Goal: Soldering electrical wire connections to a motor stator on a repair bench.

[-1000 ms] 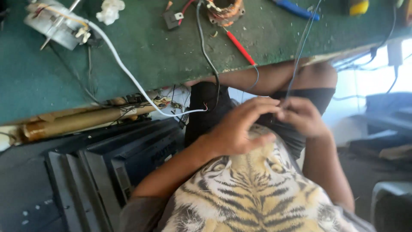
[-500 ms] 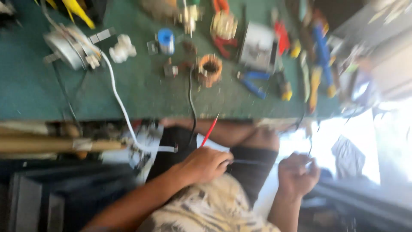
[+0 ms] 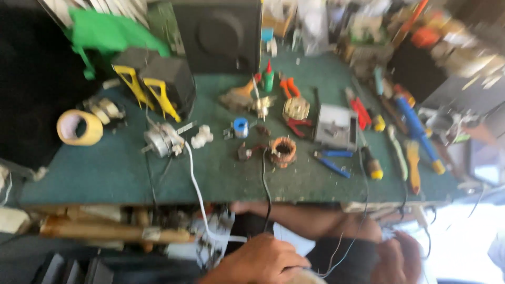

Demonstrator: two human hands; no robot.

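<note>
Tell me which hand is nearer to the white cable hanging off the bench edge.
Left. The left hand sits just right of the white cable where it drops below the bench edge. The right hand is much farther right, past the knee.

Matt green cloth bench top [image 3: 105,173]; copper-wound coil [image 3: 283,151].

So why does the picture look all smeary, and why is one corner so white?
Head view: motion blur smears everything, worst on the tools at the top right; the copper coil stays recognisable; glare whitens the bottom right corner beside the right hand; the far left is in dark shadow.
</note>
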